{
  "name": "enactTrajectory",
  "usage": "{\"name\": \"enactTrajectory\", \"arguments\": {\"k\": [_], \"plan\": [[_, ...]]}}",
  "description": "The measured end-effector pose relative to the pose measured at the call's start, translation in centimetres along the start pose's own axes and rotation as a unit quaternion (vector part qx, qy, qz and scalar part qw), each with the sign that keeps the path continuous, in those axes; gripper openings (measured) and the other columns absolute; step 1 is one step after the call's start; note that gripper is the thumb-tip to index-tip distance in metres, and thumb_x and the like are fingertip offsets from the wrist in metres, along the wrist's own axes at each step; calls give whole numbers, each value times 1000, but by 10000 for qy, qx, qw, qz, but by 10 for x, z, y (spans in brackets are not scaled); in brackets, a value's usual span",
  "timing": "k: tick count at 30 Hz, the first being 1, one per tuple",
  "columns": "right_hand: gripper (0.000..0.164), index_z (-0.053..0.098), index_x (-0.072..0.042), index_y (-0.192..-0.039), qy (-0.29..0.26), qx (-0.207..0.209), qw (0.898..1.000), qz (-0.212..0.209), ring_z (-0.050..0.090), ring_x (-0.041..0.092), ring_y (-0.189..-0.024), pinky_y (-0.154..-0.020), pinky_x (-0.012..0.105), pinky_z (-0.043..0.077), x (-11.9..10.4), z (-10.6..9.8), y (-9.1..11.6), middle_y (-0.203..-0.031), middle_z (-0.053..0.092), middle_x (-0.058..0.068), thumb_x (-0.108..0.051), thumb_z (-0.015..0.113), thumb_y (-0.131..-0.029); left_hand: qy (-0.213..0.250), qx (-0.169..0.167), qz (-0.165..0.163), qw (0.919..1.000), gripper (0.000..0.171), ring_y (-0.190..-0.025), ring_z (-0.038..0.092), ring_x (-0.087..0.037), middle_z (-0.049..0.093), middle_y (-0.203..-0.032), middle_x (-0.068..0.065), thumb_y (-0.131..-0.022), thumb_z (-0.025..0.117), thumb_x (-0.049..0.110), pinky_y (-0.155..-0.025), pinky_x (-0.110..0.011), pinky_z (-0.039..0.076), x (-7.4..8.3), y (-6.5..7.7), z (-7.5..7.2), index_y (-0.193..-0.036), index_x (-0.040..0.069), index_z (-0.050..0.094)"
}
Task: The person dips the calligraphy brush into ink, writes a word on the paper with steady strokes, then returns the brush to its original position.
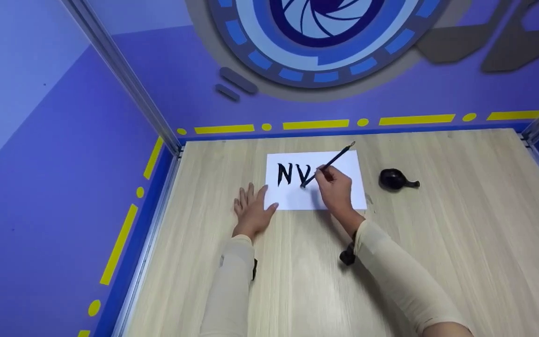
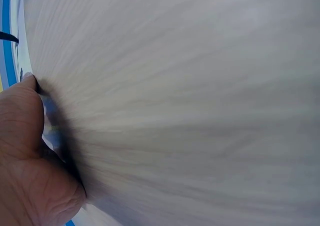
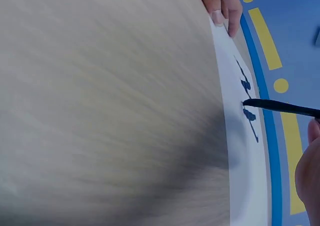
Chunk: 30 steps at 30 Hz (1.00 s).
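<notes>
A sheet of white paper (image 1: 288, 200) lies on the table, bearing a black "N" (image 1: 285, 174) and a "V" (image 1: 302, 173) in brush strokes. My right hand (image 1: 337, 189) pinches a dark writing brush (image 1: 337, 158) above the sheet. The brush tip (image 3: 246, 103) is down at the lower end of the "V"; whether it touches the paper is hard to tell. With fingers spread, my left hand (image 1: 253, 213) rests at the paper's left edge, its thumb on the lower left corner. In the left wrist view only part of that hand (image 2: 30, 156) shows.
Right of the paper, a small black rounded pot with a narrow spout or handle (image 1: 393, 179) stands on the wooden table (image 1: 461, 224). Blue panel walls (image 1: 166, 75) rise at the back and sides. A dark device (image 1: 347, 255) is strapped to my right wrist.
</notes>
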State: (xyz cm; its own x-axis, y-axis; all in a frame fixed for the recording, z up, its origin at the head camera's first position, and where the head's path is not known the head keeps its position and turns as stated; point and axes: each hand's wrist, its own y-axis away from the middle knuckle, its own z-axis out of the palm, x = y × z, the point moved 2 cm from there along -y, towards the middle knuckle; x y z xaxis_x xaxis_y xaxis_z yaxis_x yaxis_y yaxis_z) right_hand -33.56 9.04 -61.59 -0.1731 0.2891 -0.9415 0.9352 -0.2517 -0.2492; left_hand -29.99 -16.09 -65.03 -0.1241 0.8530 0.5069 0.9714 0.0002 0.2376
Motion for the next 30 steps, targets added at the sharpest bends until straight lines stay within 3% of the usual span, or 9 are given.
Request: {"name": "enactTrajectory", "arguments": {"k": [17,30], "plan": [[16,80,-11,-107,-306,305,9982,410,66,14,-88,-73,20,50,-2,-21,8,-101,79,13,-24,72,-102,-79,-147,-72,9998,74,-169,-18,-39,-8,-183,-9,-107,51,61,-133,-66,-9,-6,-9,5,-171,37,22],[16,80,-9,-109,-573,438,9964,435,70,10,-84,-73,16,54,0,-27,9,-101,79,17,-21,73,-102,-15,-79,-29,10000,74,-169,-16,-39,-5,-183,-10,-108,52,61,-134,-65,-9,-1,-1,-1,-171,36,24]]}}
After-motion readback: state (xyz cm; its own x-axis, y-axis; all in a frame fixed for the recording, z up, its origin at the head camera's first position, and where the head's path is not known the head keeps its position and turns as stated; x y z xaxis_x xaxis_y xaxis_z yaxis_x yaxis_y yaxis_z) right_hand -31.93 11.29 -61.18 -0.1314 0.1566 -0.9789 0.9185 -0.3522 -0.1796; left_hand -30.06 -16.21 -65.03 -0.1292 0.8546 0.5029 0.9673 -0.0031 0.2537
